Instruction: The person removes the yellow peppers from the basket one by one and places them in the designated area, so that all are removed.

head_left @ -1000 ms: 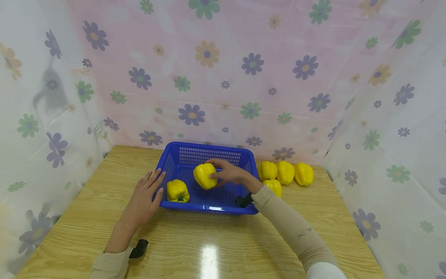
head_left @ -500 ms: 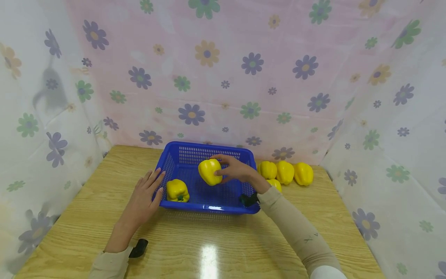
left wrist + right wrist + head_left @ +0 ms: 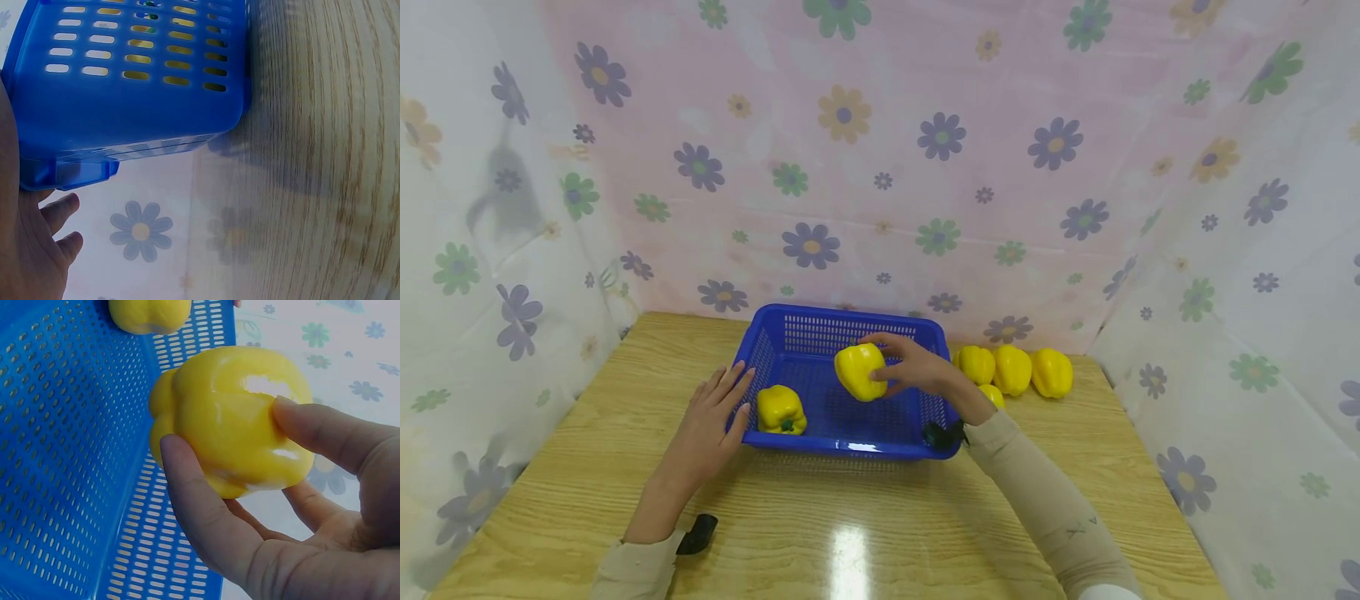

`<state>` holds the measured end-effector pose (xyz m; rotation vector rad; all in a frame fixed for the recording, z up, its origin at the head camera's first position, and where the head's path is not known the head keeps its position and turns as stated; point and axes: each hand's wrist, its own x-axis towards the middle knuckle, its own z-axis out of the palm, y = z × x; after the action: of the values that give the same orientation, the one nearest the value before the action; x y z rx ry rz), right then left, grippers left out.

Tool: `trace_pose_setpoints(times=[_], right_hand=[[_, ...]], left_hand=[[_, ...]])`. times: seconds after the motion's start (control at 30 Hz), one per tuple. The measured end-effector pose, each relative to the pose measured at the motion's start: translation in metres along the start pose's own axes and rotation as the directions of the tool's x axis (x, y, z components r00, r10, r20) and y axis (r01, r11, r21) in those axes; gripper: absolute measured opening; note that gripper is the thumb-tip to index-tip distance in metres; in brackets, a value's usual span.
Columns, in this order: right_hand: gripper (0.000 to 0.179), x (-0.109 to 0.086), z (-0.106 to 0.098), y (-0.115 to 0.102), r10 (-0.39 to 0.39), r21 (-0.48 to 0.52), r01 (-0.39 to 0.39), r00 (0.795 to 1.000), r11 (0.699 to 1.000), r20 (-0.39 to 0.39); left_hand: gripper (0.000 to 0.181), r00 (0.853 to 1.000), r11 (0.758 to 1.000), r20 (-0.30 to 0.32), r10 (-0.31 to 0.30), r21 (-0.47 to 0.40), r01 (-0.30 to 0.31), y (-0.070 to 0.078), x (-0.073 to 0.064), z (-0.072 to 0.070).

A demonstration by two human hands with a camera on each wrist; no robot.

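My right hand [image 3: 917, 367] grips a yellow bell pepper [image 3: 859, 372] over the inside of a blue plastic basket [image 3: 850, 448]. In the right wrist view the thumb and fingers curve round this pepper [image 3: 237, 419], which is held above the slotted basket floor [image 3: 69, 444]. A second yellow bell pepper [image 3: 781, 410] sits in the basket's near left corner. My left hand [image 3: 703, 429] rests on the basket's left rim with its fingers extended. The left wrist view shows the basket's outer wall [image 3: 125, 106] and part of the left hand [image 3: 37, 250] by the rim.
Several more yellow bell peppers [image 3: 1013, 370] stand on the wooden table [image 3: 760, 525] to the right of the basket, one partly hidden by the right arm. Flowered cloth [image 3: 880, 167] hangs behind the table and along both sides.
My right hand has shifted the held pepper rightward and slightly up over the basket. The left hand and the basket have stayed in place.
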<state>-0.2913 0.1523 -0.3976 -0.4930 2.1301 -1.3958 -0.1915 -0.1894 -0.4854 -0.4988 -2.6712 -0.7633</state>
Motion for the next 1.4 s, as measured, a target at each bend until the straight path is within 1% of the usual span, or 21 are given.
trace_pose_setpoints(times=[0.23, 0.7, 0.8, 1.07, 1.4], right_hand=[[0.065, -0.008, -0.001, 0.002, -0.031, -0.008, 0.031, 1.000, 0.999, -0.003], [0.064, -0.027, -0.007, -0.002, -0.031, 0.020, 0.031, 0.999, 0.999, -0.019], [0.064, -0.033, -0.008, -0.003, -0.029, 0.019, 0.029, 0.999, 0.999, -0.029], [0.065, -0.051, -0.012, -0.008, -0.017, -0.017, 0.015, 0.995, 1.000, -0.095], [0.069, -0.071, -0.021, -0.006, -0.064, -0.009, 0.063, 0.993, 0.998, -0.095]], left_hand=[[0.051, 1.000, 1.000, 0.002, -0.005, -0.001, 0.005, 0.000, 0.000, 0.000], [0.051, 1.000, 1.000, 0.013, -0.014, -0.006, 0.015, 0.000, 0.000, 0.000], [0.051, 1.000, 1.000, 0.013, -0.014, -0.009, 0.014, 0.000, 0.000, 0.000], [0.051, 1.000, 1.000, 0.010, -0.009, -0.005, 0.009, 0.000, 0.001, 0.001], [0.050, 1.000, 1.000, 0.000, -0.003, -0.007, 0.003, 0.000, 0.001, 0.001]])
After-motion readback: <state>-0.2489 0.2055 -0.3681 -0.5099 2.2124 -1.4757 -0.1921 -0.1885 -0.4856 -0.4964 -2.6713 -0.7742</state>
